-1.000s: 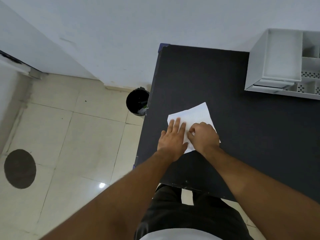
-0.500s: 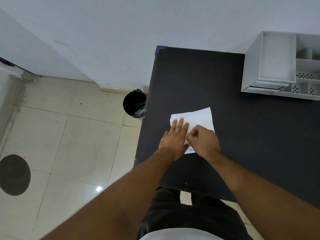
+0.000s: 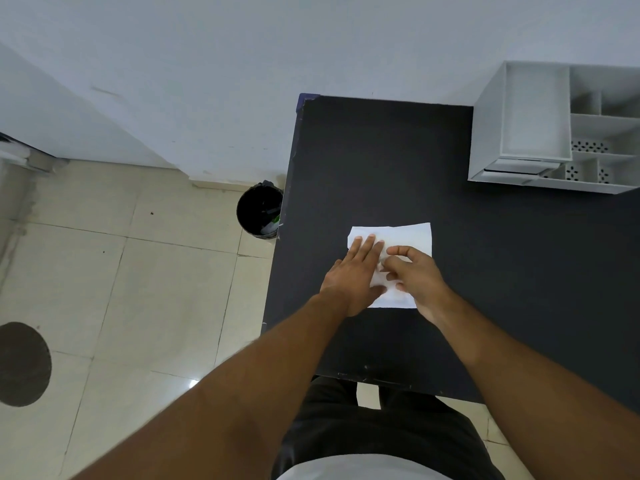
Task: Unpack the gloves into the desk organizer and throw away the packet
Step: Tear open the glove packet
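While left hand [image 3: 353,271] presses flat on white packet [image 3: 408,235], right hand [image 3: 415,275] pinches it alongside, fingers curled

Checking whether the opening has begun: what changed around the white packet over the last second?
The packet has turned clockwise on the table; its far edge now runs about parallel to the table's back edge. The right hand stays curled on it, pinching at its middle. The left hand still presses it flat; desk organizer and bin unchanged.

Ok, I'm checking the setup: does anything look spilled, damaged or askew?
Nothing much. The white packet lies flat on the black desk, the desk organizer stands upright; only the desk's near edge shows small white scuffs.
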